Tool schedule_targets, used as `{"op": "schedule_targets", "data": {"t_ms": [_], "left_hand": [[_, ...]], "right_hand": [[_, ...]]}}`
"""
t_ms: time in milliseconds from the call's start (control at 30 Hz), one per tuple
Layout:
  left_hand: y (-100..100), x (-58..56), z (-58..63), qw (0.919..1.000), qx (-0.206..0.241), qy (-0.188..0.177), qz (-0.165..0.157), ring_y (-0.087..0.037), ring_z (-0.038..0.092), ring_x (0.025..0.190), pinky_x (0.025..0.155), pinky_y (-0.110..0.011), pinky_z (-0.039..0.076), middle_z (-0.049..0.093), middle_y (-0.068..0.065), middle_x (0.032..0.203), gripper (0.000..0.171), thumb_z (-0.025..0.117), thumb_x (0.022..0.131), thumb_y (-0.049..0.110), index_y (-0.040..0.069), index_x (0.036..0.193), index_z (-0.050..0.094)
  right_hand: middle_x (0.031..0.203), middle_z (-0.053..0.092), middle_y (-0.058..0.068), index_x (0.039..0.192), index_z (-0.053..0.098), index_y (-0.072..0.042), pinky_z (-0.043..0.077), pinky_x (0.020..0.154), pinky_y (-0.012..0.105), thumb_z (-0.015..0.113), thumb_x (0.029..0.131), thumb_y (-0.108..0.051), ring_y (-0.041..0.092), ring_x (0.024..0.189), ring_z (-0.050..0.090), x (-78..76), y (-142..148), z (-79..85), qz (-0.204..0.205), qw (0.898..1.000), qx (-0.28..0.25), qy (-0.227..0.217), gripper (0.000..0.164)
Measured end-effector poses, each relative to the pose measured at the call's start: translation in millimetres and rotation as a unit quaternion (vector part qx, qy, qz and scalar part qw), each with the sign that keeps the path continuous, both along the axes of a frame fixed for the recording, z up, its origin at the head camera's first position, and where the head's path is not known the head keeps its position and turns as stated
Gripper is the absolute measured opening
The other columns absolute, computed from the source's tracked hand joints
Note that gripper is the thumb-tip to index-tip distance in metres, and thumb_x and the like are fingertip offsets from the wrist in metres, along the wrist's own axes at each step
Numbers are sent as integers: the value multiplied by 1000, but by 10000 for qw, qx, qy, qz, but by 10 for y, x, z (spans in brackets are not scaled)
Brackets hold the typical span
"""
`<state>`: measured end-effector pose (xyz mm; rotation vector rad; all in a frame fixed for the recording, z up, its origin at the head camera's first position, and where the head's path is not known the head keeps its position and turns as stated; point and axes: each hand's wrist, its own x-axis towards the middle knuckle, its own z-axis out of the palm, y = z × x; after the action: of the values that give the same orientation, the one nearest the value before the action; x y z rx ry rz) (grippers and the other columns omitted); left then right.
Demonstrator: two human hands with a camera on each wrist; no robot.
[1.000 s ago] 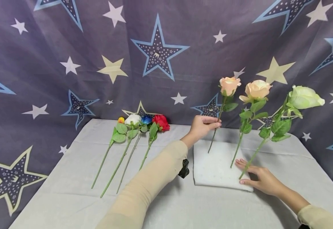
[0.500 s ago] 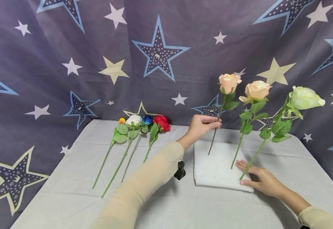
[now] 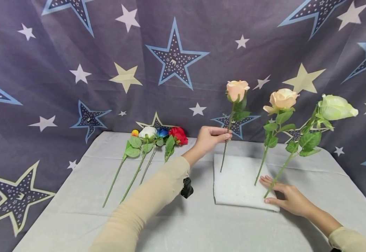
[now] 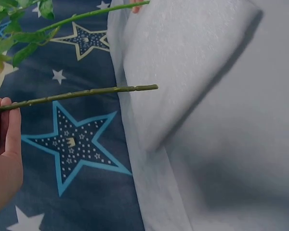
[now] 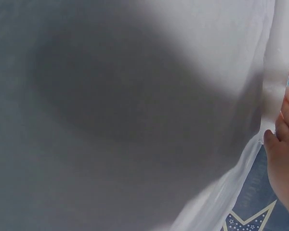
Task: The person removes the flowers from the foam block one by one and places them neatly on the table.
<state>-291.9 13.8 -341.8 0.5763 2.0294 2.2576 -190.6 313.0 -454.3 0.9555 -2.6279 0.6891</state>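
My left hand (image 3: 212, 138) pinches the stem of a peach rose (image 3: 237, 91) between thumb and fingers, holding it upright with a slight tilt. In the left wrist view the bare lower end of the stem (image 4: 135, 88) shows whole, over the left part of the white pad (image 3: 236, 189). A second peach rose (image 3: 282, 99) and a pale green rose (image 3: 335, 107) stand tilted in the pad's right side. My right hand (image 3: 288, 199) rests at the pad's right edge with fingers extended, close to the green rose's stem. In the right wrist view its fingers (image 5: 284, 127) lie against the pad's side.
To the left, a white rose (image 3: 147, 132), a blue flower (image 3: 162, 132), a red rose (image 3: 178, 135) and a small orange-yellow bud (image 3: 134, 133) lie on the grey-white table cloth (image 3: 76, 210). A star-patterned curtain (image 3: 183, 101) hangs behind the table.
My left hand has moved left with the peach rose, and its stem's lower end now hangs farther left over the pad. The right hand and the two standing roses have stayed in place.
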Motion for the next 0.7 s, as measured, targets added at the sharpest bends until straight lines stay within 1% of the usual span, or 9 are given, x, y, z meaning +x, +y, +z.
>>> {"op": "schedule_targets", "data": {"t_ms": [133, 267, 500, 600, 700], "left_hand": [[-85, 5, -12, 9999, 65, -125, 96, -21, 69, 78, 72, -33, 58, 65, -25, 97, 26, 68, 77, -3, -11, 102, 65], [-159, 24, -9, 9993, 65, -329, 151, -21, 69, 78, 72, -33, 58, 65, -26, 96, 26, 68, 77, -3, -10, 102, 65], [-267, 40, -23, 9972, 78, -737, 136, -18, 69, 75, 74, -34, 57, 65, -26, 96, 27, 68, 76, -4, -11, 102, 65], [-313, 66, -18, 9959, -49, -881, 183, -18, 69, 75, 74, -33, 57, 65, -26, 97, 26, 68, 77, -3, -10, 102, 65], [-360, 87, -26, 9939, -325, -1019, 261, -18, 69, 75, 74, -34, 57, 66, -24, 97, 26, 69, 77, -1, -8, 102, 66]], "right_hand": [[124, 56, 17, 123, 58, -11, 16, 101, -2, 77, 69, -29, -9, 121, 31, 1, 1, 4, -4, 10000, -7, 21, 60], [123, 56, 17, 123, 58, -11, 17, 101, -2, 77, 69, -28, -9, 121, 32, 0, 1, 4, 17, 10000, -27, 35, 60], [123, 56, 17, 123, 58, -11, 15, 101, -2, 77, 69, -27, -8, 122, 32, -1, 0, 6, 64, 9999, -65, 56, 60], [124, 55, 18, 124, 58, -11, 16, 101, -2, 77, 69, -27, -9, 123, 32, -2, 2, 3, 72, 9999, -73, 45, 60], [124, 55, 19, 124, 58, -11, 17, 101, -1, 77, 69, -27, -9, 123, 32, -7, 5, 0, 78, 9999, -85, 37, 60]]}}
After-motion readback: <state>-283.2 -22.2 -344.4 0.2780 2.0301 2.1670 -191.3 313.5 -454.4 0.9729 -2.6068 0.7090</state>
